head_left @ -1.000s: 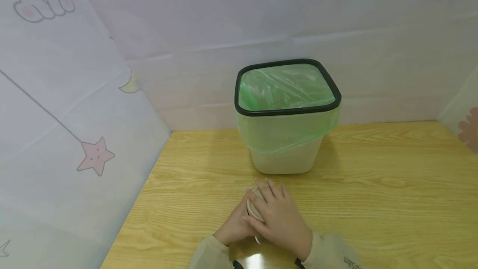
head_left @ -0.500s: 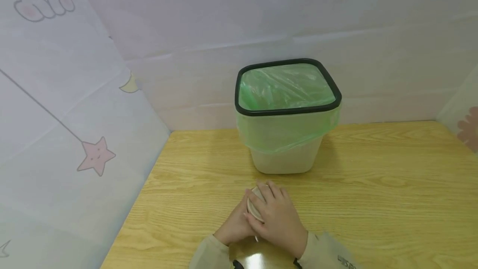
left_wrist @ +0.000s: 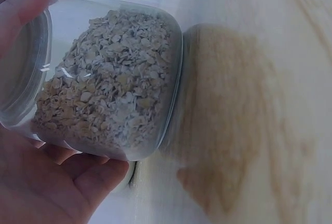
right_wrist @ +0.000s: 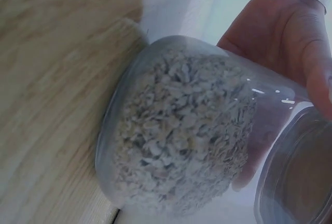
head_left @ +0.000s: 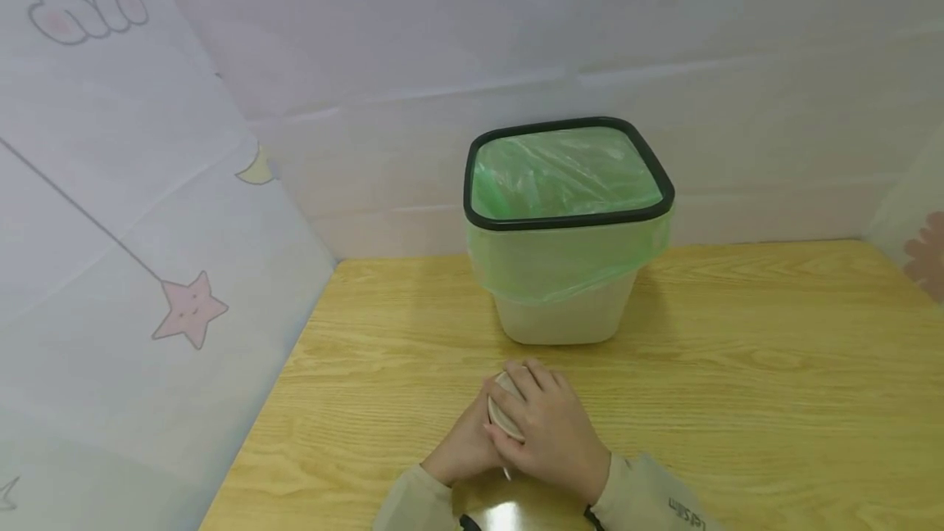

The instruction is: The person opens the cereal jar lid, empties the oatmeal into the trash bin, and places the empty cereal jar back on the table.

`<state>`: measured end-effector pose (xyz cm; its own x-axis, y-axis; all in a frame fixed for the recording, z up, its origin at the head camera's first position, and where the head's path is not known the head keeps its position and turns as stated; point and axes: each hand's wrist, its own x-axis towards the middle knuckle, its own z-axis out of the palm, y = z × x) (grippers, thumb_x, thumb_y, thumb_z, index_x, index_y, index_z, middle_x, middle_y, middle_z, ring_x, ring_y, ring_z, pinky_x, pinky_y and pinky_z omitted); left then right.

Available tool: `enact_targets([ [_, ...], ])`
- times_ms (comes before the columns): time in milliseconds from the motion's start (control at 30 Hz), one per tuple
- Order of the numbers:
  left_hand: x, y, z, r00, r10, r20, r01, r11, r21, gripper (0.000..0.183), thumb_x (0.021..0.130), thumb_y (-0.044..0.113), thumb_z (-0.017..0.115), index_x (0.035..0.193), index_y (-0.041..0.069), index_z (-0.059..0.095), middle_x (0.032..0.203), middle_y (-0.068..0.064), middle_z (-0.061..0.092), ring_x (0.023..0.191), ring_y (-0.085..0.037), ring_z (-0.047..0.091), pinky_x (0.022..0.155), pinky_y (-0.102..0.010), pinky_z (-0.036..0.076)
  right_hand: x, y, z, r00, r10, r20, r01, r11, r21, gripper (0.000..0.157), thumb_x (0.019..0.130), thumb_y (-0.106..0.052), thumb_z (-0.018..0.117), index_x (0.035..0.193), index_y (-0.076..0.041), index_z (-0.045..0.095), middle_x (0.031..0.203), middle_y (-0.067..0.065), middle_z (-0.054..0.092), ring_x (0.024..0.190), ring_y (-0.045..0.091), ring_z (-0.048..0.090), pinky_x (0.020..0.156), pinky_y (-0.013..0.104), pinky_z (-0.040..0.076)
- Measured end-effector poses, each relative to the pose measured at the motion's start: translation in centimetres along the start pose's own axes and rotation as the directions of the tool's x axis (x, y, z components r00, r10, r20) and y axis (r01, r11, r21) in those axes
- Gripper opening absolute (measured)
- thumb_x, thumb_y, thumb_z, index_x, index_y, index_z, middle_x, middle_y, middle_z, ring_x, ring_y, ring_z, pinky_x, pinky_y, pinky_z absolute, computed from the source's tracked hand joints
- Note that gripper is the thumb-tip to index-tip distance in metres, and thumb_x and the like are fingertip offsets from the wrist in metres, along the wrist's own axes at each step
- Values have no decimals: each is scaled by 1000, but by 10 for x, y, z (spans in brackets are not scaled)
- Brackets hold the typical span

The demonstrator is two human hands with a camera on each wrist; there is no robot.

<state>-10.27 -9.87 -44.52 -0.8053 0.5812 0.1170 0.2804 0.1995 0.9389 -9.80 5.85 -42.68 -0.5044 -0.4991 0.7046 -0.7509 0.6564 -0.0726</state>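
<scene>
A clear jar (left_wrist: 111, 76), part filled with oat flakes, stands on the table in the left wrist view. In the head view mostly its pale round lid (head_left: 505, 416) shows, between the two hands. My left hand (head_left: 468, 442) grips the jar's side; its curled fingers (left_wrist: 98, 177) lie along the glass in the left wrist view. Over the lid, my right hand (head_left: 555, 433) has its fingers bent across the top and its thumb at the near edge. The right wrist view shows the jar (right_wrist: 179, 130) from the other side; the right hand's hold is largely hidden there.
Beyond the hands stands a white waste bin (head_left: 564, 322) with a black rim (head_left: 568, 222) and a green bag liner (head_left: 568, 260). The wood-grain table (head_left: 767, 400) meets a pale sheet wall (head_left: 383, 154) at the back and left.
My right hand has turned slightly on the lid, its fingertips drawing a little nearer to me and its sleeve shifting. The left hand holds its place. The bin has not moved.
</scene>
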Motion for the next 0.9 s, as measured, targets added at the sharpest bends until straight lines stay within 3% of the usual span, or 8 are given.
enact_targets([
  [300, 2, 1, 1, 1000, 26, 14, -25, 999, -23, 80, 85, 14, 74, 148, 14, 25, 142, -6, 45, 121, -16, 52, 100, -30, 45, -1, 3, -1, 1000, -9, 8, 9, 999, 49, 44, 96, -47, 46, 111, -14, 71, 113, 14, 63, 98, 34, 59, 72, 48, 52],
  [533, 1, 1, 0, 1000, 7, 19, -7, 1000, -1, 83, 86, 17, 74, 150, 13, 22, 147, -5, 40, 126, -17, 48, 102, -28, 42, -1, 5, -1, 1000, -23, 7, 22, 997, 70, 42, 95, -46, 48, 112, -16, 71, 114, 12, 64, 100, 33, 59, 74, 48, 51],
  [900, 1, 1, 1, 1000, 8, 2, -8, 1000, 10, 82, 86, 19, 75, 149, 12, 24, 145, -5, 42, 124, -16, 49, 101, -29, 43, 0, 8, -2, 999, -54, 6, 53, 993, 106, 36, 86, -39, 61, 113, -16, 70, 115, 10, 63, 101, 29, 58, 75, 46, 51],
])
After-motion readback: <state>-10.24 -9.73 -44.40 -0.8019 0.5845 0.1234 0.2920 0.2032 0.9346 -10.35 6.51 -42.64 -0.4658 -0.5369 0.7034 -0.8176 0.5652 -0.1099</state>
